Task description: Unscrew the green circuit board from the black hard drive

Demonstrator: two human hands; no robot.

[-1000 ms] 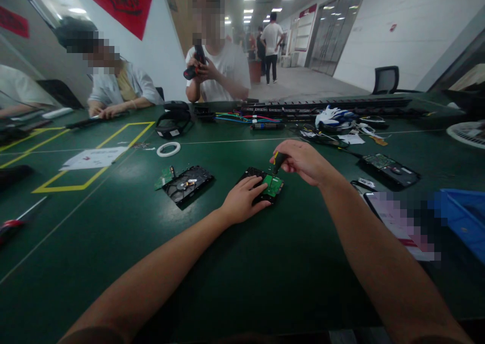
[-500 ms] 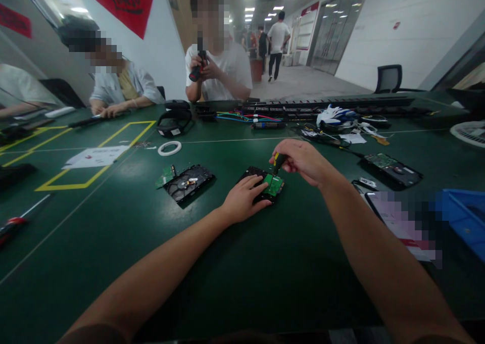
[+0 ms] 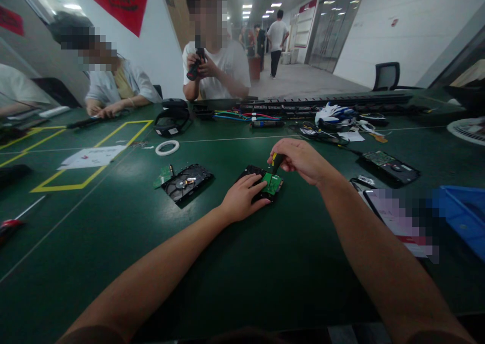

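Note:
A black hard drive with a green circuit board (image 3: 273, 183) lies on the dark green table. Across its left part rests my left hand (image 3: 242, 197), fingers spread and pressed flat on it. My right hand (image 3: 297, 159) is closed around the handle of a yellow and black screwdriver (image 3: 278, 162), whose shaft points down to the green board. Left of them, an opened black drive casing (image 3: 189, 182) lies beside a small loose green board (image 3: 163, 177).
Another hard drive (image 3: 390, 167) lies to the right, near a phone-like device (image 3: 394, 220) and a blue bin (image 3: 464, 215). A red-handled screwdriver (image 3: 11, 225) is at far left. Gloves (image 3: 335, 115), cables and a white tape ring (image 3: 167, 148) lie farther back. People sit across the table.
The whole view has shifted slightly. Both hands keep their places on and over the drive. A person walking in the background has changed stride.

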